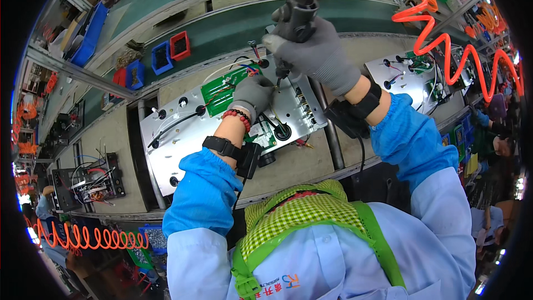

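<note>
My right hand [327,55], in a grey glove, is wrapped round a dark power screwdriver [302,18] held upright. Its bit points down at a silver metal chassis plate [186,130] lying in front of me. My left hand [252,95], gloved too, rests over the plate with its fingers curled together close to the bit. What those fingers pinch, if anything, is too small to make out. Beside them lies a green circuit board [218,97] with red and black wires. A second board [265,135] is partly covered by my left hand and wrist.
Another silver chassis plate [402,97] lies to the right. Far left of it sits a black unit with loose wiring [91,182]. A blue bin [161,58] and a red bin [179,45] stand behind the work. An orange coiled hose [430,30] hangs at upper right.
</note>
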Demonstrator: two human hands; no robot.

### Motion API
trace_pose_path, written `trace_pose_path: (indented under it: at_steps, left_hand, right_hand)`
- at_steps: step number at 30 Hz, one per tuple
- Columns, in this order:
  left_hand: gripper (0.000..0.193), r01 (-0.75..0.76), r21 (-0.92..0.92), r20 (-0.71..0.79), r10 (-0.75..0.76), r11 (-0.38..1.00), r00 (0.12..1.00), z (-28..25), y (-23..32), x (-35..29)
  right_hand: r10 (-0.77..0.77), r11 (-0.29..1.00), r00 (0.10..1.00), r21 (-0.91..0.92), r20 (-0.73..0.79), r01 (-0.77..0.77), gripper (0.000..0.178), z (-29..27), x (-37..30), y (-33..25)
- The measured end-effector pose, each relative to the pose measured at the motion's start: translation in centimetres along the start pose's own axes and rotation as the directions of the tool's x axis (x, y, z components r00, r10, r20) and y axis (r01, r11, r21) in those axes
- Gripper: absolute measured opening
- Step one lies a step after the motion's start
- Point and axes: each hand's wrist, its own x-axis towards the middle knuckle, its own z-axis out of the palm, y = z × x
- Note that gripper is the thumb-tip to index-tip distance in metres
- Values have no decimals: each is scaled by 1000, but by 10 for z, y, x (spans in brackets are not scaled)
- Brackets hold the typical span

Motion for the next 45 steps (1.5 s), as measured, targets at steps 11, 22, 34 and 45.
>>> trace_pose_path:
  at_steps: [11, 22, 34, 45]
  left_hand:
    - [24, 23, 197, -57, -12, 980, 998, 10, 9, -17]
    - [25, -56, 203, -91, 76, 978, 993, 8, 2, -15]
    - [23, 9, 248, -10, -7, 969, 1000, 13, 11, -11]
    - [19, -99, 223, -76, 118, 970, 990, 13, 5, -11]
  right_hand:
    - [24, 987, 998, -162, 57, -14, 49, 3, -5, 21]
    - [-18, 992, 994, -123, 105, 31, 46, 11, -1, 34]
    - [46, 999, 999, -4, 4, -46, 43, 1, -10, 14]
    - [16, 992, 998, 127, -62, -8, 44, -3, -18, -16]
